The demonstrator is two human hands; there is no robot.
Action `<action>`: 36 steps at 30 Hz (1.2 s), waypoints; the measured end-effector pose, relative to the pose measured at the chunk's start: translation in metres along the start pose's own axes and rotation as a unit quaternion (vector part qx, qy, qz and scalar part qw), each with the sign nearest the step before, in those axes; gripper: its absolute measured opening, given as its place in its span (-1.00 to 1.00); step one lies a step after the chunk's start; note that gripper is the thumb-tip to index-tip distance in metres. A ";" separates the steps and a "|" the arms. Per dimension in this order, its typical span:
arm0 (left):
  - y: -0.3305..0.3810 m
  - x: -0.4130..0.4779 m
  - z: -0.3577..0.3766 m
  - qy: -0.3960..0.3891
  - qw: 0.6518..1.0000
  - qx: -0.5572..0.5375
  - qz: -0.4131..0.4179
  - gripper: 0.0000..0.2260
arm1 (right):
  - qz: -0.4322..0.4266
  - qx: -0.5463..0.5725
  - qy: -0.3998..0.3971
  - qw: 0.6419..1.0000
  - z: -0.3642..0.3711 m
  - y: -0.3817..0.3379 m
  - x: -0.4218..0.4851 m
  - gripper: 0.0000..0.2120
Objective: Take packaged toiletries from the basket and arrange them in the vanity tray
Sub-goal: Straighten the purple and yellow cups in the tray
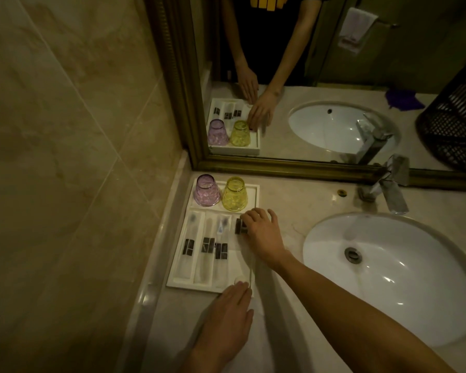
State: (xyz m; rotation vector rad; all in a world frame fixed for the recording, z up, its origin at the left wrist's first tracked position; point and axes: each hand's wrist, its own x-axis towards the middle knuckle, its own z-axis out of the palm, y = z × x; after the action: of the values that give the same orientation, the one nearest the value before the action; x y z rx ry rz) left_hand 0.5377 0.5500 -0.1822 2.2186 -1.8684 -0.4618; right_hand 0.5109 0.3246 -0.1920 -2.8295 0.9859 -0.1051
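Observation:
A white vanity tray [255, 188] sits on the counter in the left corner below the mirror. Three long clear packets with dark labels [188, 247] [207, 244] [221, 250] lie side by side in its front part. My right hand [264, 232] rests over the tray's right side, fingers curled on a small packet with a dark label [239, 226]. My left hand [228, 316] lies flat at the tray's front right corner, fingertips touching a small pale round item [240, 279]. The black mesh basket [457, 117] shows at the far right, seen in the mirror.
A purple cup [206, 191] and a yellow cup [234, 195] stand upside down in the tray's back section. A white sink basin [388, 275] with a chrome tap [390, 184] fills the right. The mirror frame [280, 166] runs behind the tray; a tiled wall is on the left.

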 end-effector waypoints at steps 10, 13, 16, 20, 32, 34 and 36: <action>-0.005 -0.003 0.001 -0.020 1.000 -0.006 0.004 -0.48 | 0.111 0.145 0.120 0.976 -0.022 -0.002 0.038 -0.50; -0.004 -0.007 -0.004 -0.017 1.000 -0.014 0.007 -0.54 | 0.127 0.203 0.082 0.968 -0.044 -0.007 0.071 -0.25; -0.001 -0.007 -0.011 -0.029 0.999 -0.008 0.020 -0.60 | 0.120 0.210 0.041 0.969 -0.052 -0.010 0.092 -0.22; -0.004 -0.004 -0.006 -0.009 1.000 0.001 0.019 -0.56 | 0.107 0.168 0.003 0.980 -0.051 -0.008 0.100 -0.43; -0.014 0.009 -0.014 -0.008 0.998 -0.063 0.006 -0.52 | 0.113 0.153 -0.008 0.982 -0.057 -0.006 0.094 -0.46; -0.024 0.018 -0.019 0.010 0.997 -0.065 -0.038 -0.50 | 0.117 0.151 -0.007 0.982 -0.058 -0.006 0.093 -0.46; -0.036 0.032 -0.027 0.040 0.996 -0.047 -0.070 -0.49 | 0.118 0.149 -0.006 0.982 -0.058 -0.007 0.092 -0.46</action>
State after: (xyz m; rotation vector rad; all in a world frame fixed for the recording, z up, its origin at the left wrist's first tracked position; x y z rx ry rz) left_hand 0.5855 0.5239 -0.1731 2.2781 -1.6258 -0.4683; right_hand 0.5810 0.2665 -0.1319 -2.4242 1.1851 -0.1919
